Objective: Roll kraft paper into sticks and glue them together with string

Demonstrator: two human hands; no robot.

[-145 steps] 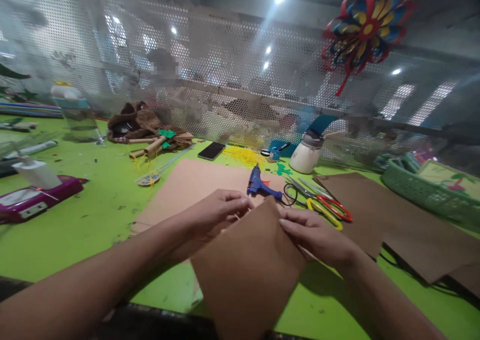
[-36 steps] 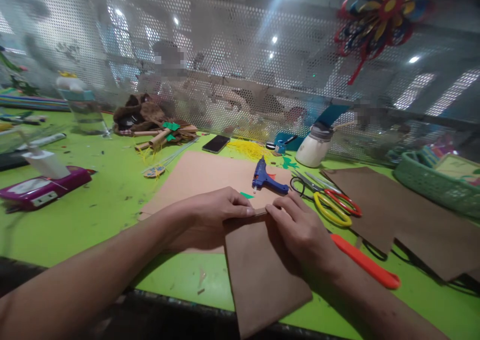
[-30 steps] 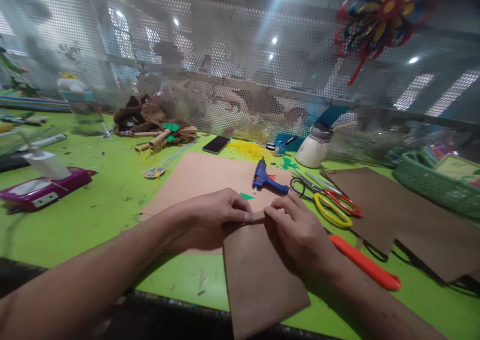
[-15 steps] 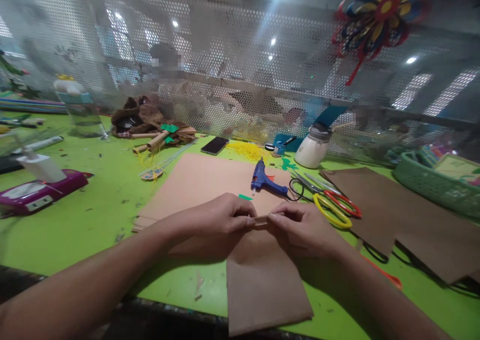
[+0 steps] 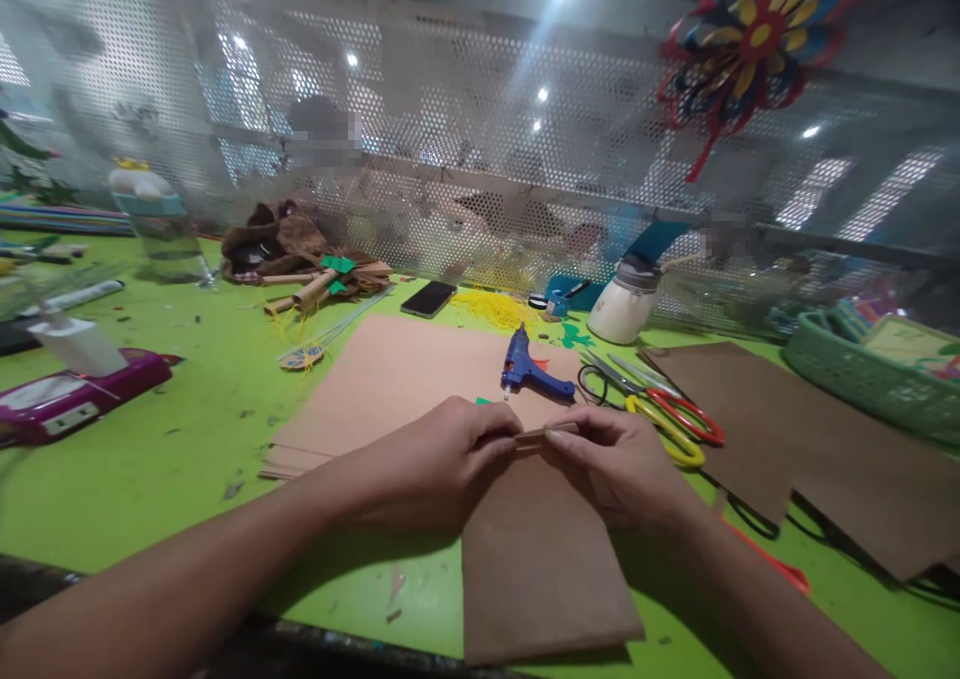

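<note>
A piece of brown paper (image 5: 547, 569) hangs toward me, its lower end over the table's front edge. Its far edge is folded or rolled into a narrow strip, pinched between my two hands. My left hand (image 5: 480, 449) grips the strip from the left, thumb and fingers together. From the right, my right hand (image 5: 607, 449) pinches the same strip between thumb and fingers. Just beyond my hands, a blue glue gun (image 5: 529, 367) lies on light brown paper sheets (image 5: 390, 369). Yellow-handled scissors (image 5: 671, 434) and red-handled scissors (image 5: 694, 416) lie beside my right hand.
A purple power strip (image 5: 97, 399) with a white plug sits at left. Behind lie a phone (image 5: 429, 298), yellow shreds (image 5: 491, 309) and rolled brown paper tubes (image 5: 315, 287). A white bottle (image 5: 624, 304) stands at the back. Dark brown paper (image 5: 735, 409) and a green basket (image 5: 870, 369) are at right.
Both hands and the brown paper have shifted slightly to the right, the paper's lower end most of all. Both hands still pinch the strip.
</note>
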